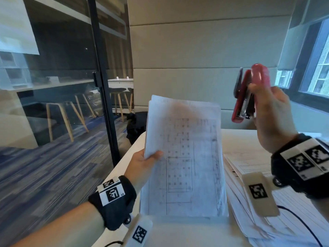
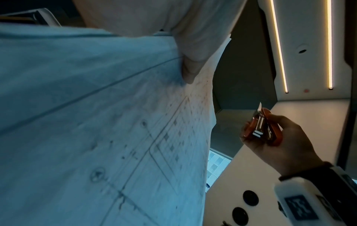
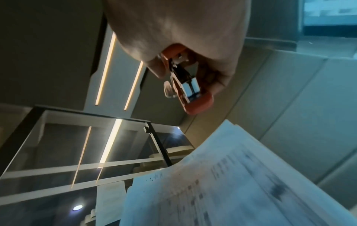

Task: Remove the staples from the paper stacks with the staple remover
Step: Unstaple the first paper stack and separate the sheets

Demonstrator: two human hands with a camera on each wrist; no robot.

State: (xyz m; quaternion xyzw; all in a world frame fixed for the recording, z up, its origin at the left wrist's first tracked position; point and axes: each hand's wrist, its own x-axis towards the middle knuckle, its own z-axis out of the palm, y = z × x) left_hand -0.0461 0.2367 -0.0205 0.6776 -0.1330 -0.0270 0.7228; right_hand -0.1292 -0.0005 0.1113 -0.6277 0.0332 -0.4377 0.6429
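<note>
My left hand (image 1: 146, 160) pinches the left edge of a paper stack (image 1: 185, 157) printed with faint grids, holding it upright above the white table (image 1: 236, 139). In the left wrist view its thumb (image 2: 190, 71) presses on the sheet (image 2: 108, 122). My right hand (image 1: 272, 111) is raised to the right of the stack and grips a red stapler-shaped staple remover (image 1: 247, 95), metal nose pointing down. The tool (image 3: 190, 88) is apart from the paper (image 3: 231, 183). The same tool (image 2: 262, 128) shows in the left wrist view. No staple is visible.
More paper stacks (image 1: 267, 202) lie spread on the table's right side under my right wrist. A glass partition with a black frame (image 1: 105, 86) stands to the left, with wooden stools behind it. A padded wall (image 1: 204, 59) rises beyond the table and a window (image 1: 316, 68) is at right.
</note>
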